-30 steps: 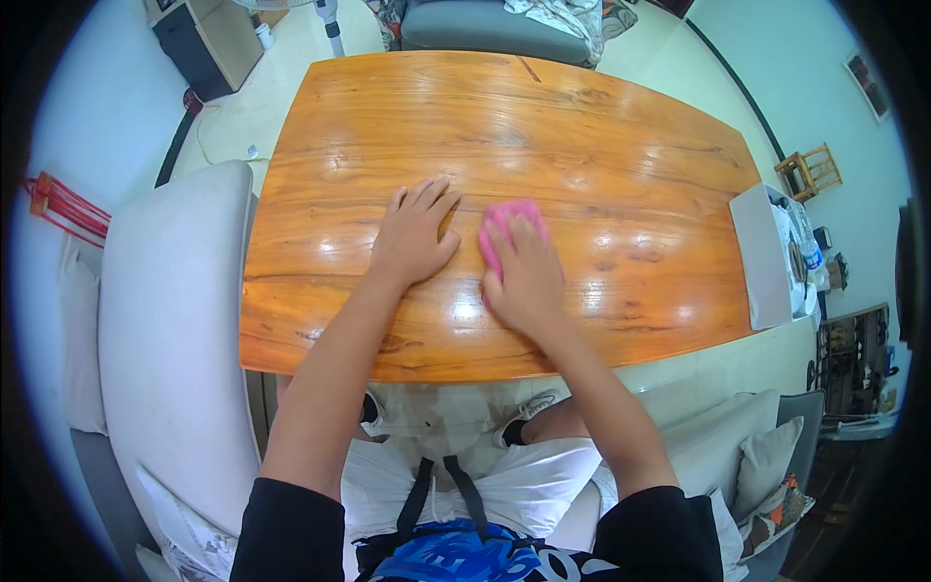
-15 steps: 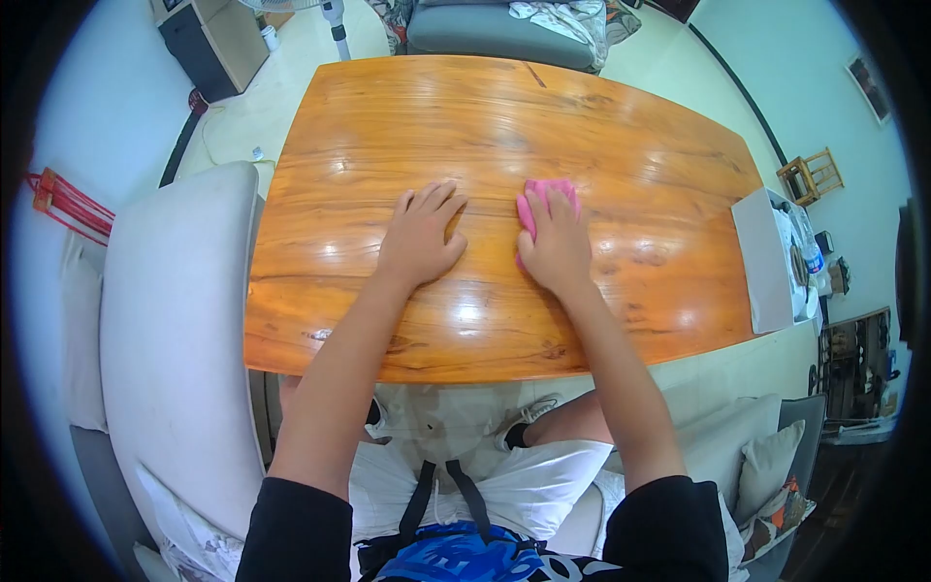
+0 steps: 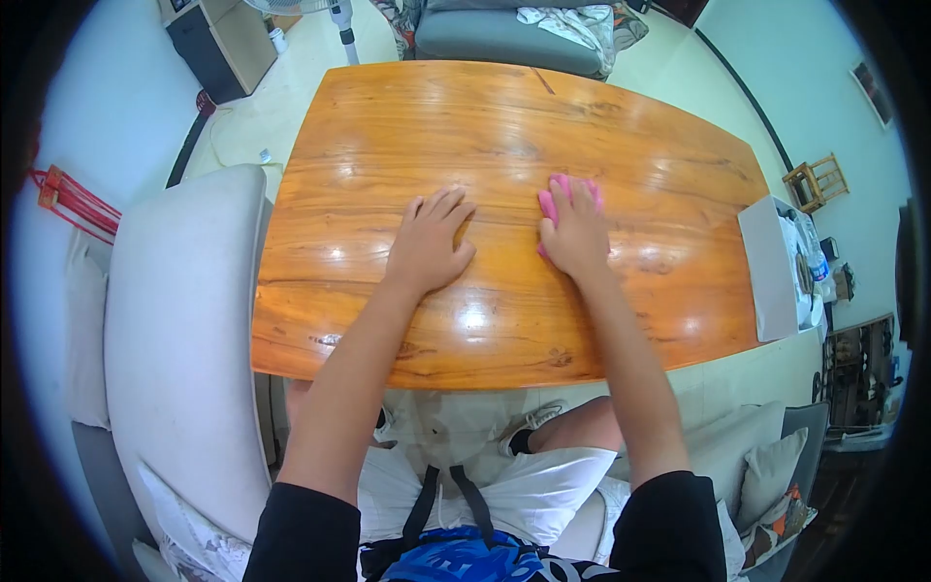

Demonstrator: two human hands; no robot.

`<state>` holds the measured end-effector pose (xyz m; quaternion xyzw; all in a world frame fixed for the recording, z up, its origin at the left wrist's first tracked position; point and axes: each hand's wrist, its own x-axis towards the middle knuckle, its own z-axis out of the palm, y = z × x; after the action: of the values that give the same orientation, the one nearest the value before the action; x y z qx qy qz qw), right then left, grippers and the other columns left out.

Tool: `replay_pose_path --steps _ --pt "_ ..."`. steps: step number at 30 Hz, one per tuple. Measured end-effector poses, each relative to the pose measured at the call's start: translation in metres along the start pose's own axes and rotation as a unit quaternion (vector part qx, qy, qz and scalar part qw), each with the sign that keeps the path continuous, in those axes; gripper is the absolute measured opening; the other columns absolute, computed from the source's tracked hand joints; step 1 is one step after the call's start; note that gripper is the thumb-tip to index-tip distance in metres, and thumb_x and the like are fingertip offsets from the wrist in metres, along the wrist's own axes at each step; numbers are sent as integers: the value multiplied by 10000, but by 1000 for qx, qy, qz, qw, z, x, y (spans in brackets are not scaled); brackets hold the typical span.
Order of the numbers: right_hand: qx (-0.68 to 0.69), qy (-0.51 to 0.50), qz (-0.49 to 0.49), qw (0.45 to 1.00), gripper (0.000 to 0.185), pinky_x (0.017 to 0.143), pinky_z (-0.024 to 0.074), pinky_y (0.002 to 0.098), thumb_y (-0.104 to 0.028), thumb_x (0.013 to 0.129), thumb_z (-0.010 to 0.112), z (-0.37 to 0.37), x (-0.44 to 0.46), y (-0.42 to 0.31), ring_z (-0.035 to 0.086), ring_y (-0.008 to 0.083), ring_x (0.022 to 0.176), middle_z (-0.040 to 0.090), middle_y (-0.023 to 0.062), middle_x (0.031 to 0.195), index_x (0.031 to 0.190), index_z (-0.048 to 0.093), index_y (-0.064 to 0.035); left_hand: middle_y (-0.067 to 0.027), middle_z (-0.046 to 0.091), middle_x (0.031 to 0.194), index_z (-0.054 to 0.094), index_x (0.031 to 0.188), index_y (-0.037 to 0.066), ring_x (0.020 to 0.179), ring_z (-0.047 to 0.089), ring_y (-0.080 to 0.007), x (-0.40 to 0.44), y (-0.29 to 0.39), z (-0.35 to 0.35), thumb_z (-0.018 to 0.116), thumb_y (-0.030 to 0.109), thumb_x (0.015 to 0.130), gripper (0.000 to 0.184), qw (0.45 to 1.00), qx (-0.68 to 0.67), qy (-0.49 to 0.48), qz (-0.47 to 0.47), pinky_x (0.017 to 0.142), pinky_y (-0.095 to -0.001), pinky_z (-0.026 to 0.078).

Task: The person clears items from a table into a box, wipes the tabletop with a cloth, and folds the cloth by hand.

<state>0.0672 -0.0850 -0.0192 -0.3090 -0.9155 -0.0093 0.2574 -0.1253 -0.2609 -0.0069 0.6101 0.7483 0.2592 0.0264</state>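
Observation:
My left hand [image 3: 428, 245] lies flat on the shiny wooden table [image 3: 504, 330], fingers spread, with nothing in it. To its right, my right hand [image 3: 580, 236] presses a bunched pink cloth [image 3: 550, 206] against the tabletop. The cloth shows past the fingertips and along the thumb side; the rest of it is hidden under the palm.
A white box [image 3: 764, 276] holding a plastic bottle [image 3: 818, 264] and other items stands at the table's right end. A pale sofa [image 3: 179, 320] runs along the left side. Beyond the far edge are a grey sofa [image 3: 504, 44] and a fan [image 3: 343, 29].
My right hand has slid a little to the right across the tabletop with the pink cloth. My left hand stays in about the same place. The view has shifted slightly.

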Motion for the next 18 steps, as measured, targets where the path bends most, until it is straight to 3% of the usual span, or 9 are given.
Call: replay_pose_path --steps 6,9,12,15,18 --pt "114 -103 -87 984 581 1221 236 553 -223 828 594 -37 -48 -79 396 406 1417 491 199 1467 1384 552 -61 -117 489 1520 574 1372 108 1455 386 -292 0 -1 2 605 271 868 530 1000 -1 0 3 1215 -491 250" --pt "147 -149 -163 964 546 1202 279 548 -194 840 575 -61 -66 -57 417 391 1405 483 205 1473 1373 566 -77 -116 488 1520 575 1367 107 1456 385 -292 0 -1 2 604 269 868 525 1000 2 -2 2 1214 -493 252" --pt "96 -141 -155 973 554 1172 309 552 -216 842 592 -61 -45 -10 433 390 1387 499 202 1450 1379 560 -84 -115 488 1521 573 1365 105 1458 384 -292 -1 -2 3 602 269 868 524 1000 5 -1 1 1213 -495 253" --pt "45 -44 44 997 558 1142 346 532 -213 844 606 -38 -34 9 464 383 1352 514 198 1420 1384 542 -91 -115 488 1522 571 1366 106 1459 383 -293 0 -2 3 600 272 869 525 1000 4 1 1 1213 -496 254" --pt "31 -19 33 999 488 1177 323 506 -180 832 625 -37 -40 -23 460 381 1347 539 158 1398 1309 584 -84 -114 487 1522 571 1365 106 1457 386 -293 0 -2 4 598 273 871 522 1000 7 4 1 1212 -496 254"
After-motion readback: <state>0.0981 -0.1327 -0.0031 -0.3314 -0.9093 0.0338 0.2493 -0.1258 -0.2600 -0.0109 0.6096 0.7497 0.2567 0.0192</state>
